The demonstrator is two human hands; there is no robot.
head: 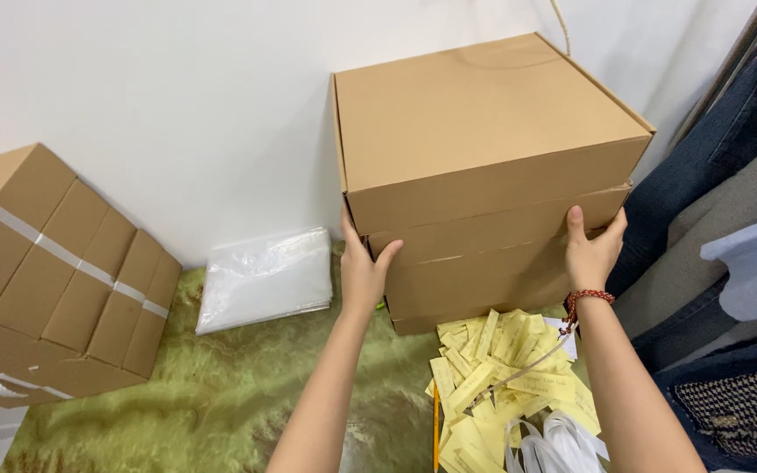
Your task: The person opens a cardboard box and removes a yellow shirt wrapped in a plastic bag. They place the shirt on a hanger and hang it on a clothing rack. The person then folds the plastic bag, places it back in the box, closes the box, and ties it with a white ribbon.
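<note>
A person's left hand [364, 267] and right hand [590, 250] clasp opposite front corners of a stack of brown cardboard mailer boxes [484, 175] standing at the far edge of a green, marbled worktop [221, 394], against a white wall. Yellow paper slips [492, 377] lie just before the stack; folded clear plastic bags [265, 278] and taped flat cartons [54, 271] sit leftward.

three stacked cardboard boxes [484, 166], two hands [365, 271], one plastic bag stack [265, 278]

Bright, even indoor light, soft shadows under the cardboard boxes [484, 166], sharp focus, slight bending at edges
</note>
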